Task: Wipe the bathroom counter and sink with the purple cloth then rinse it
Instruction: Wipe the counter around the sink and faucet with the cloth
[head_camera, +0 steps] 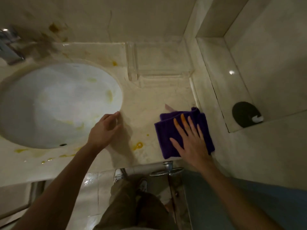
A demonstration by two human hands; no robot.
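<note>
Overhead, pale marble-look walls are closing in around a cream stone counter (149, 100) that is filling most of the view, with a tiled ledge (214, 90) running along its right side. An oval white sink (54, 103) is sitting sunk into the counter's left half, carrying yellow smears on its right wall and near rim. A chrome faucet (10, 45) is showing, blurred, at the upper left. A clear plastic tray (159, 62) is standing against the back wall, right of the sink. The purple cloth (167, 130) is lying folded on the counter's right front corner, beside the ledge. The right hand (191, 138) is pressing flat on it, fingers spread wide, gripping nothing; two fingertips are stained orange. The left hand (106, 128) is resting loosely curled at the sink's right rim, fingertips touching the counter, holding nothing. Yellow splatters (138, 145) are dotting the counter between the hands and along the front edge. A black round object (245, 113) is sitting on the ledge.
</note>
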